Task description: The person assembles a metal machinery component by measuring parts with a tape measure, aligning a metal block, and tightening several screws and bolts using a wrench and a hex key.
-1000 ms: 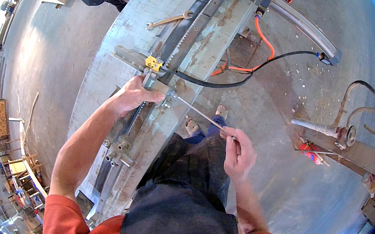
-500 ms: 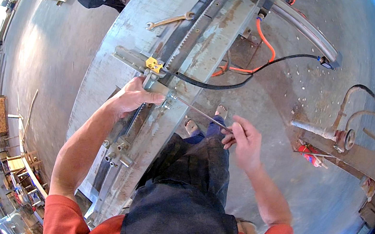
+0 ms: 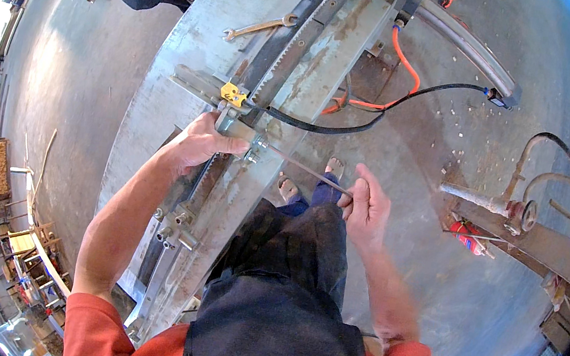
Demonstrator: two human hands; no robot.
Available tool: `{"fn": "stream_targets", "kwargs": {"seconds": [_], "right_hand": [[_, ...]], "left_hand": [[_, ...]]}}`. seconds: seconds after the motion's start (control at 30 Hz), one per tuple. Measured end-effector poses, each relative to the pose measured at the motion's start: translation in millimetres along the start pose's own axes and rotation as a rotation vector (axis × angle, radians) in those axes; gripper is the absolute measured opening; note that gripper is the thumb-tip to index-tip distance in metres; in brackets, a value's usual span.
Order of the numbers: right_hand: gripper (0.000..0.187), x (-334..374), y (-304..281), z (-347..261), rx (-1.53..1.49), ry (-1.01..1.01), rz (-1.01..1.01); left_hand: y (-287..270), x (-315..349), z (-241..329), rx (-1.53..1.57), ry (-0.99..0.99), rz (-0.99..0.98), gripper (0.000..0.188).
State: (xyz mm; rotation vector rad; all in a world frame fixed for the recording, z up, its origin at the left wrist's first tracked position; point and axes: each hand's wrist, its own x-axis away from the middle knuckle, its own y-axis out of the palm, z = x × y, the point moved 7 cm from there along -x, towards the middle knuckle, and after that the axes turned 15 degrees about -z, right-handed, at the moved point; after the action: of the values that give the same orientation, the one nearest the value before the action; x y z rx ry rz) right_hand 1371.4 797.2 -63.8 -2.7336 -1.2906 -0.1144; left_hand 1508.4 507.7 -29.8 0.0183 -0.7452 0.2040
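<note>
The left hand (image 3: 200,145) holds the metal block (image 3: 238,130), and the right hand (image 3: 369,209), farther off on the block's right, pinches the right end of a long thin rod (image 3: 308,170) slanting left to the block's bolts (image 3: 260,143).

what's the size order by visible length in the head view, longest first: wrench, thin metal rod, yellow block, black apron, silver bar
1. black apron, though nearness to the camera enlarges it
2. silver bar
3. thin metal rod, its end hidden in the right hand
4. wrench
5. yellow block
</note>
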Motion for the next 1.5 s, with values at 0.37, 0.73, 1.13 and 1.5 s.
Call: {"fn": "stream_targets", "kwargs": {"seconds": [0.37,0.73,1.13,1.5], "right_hand": [[0.025,8,5,9,-0.214,0.224,-0.059],[0.02,38,13,2,0.059,0.125,0.05],[0.022,45,28,-13,0.48,-0.262,-0.082],[0.038,30,37,17,-0.622,0.626,-0.237]], "left_hand": [[-10,-10,-24,-0.031,0.048,-0.028,0.056],[-3,-9,-11,-0.048,0.124,-0.105,0.058],[-1,-9,-10,0.015,0.144,-0.112,0.053],[-1,-6,-5,-0.018,0.146,-0.098,0.056]]}}
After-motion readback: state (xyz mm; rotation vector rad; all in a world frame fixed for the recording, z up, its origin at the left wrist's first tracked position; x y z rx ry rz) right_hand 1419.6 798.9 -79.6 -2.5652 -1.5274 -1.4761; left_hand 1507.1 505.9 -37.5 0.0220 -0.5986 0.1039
